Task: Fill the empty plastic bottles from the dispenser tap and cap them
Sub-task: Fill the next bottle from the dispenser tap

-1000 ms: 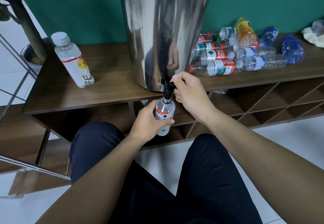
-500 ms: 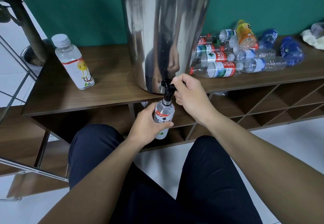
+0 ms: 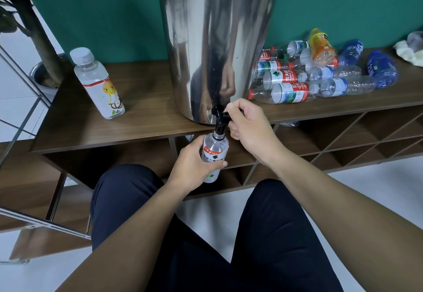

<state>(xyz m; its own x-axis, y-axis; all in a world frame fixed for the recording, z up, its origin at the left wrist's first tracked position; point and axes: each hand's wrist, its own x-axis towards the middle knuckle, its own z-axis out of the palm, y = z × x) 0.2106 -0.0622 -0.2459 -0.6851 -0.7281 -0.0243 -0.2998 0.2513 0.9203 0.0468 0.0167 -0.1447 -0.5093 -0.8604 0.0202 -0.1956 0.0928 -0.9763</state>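
A tall steel dispenser (image 3: 217,47) stands on the wooden shelf (image 3: 142,122), its black tap (image 3: 219,122) hanging over the front edge. My left hand (image 3: 194,168) grips a small clear bottle (image 3: 214,152) with a red and white label, its open neck right under the tap spout. My right hand (image 3: 249,124) holds the tap's black lever with curled fingers. A capped clear bottle (image 3: 98,83) with a yellow cartoon label stands upright to the dispenser's left.
A heap of several plastic bottles (image 3: 320,72) lies on its side to the dispenser's right, with a crumpled cloth (image 3: 409,52) at the far right. Open cubbies (image 3: 343,138) sit below the shelf. A metal frame (image 3: 34,220) and a potted trunk (image 3: 43,47) are at left.
Both hands keep their hold on bottle and tap lever. The view has shifted slightly; nothing else has visibly moved.
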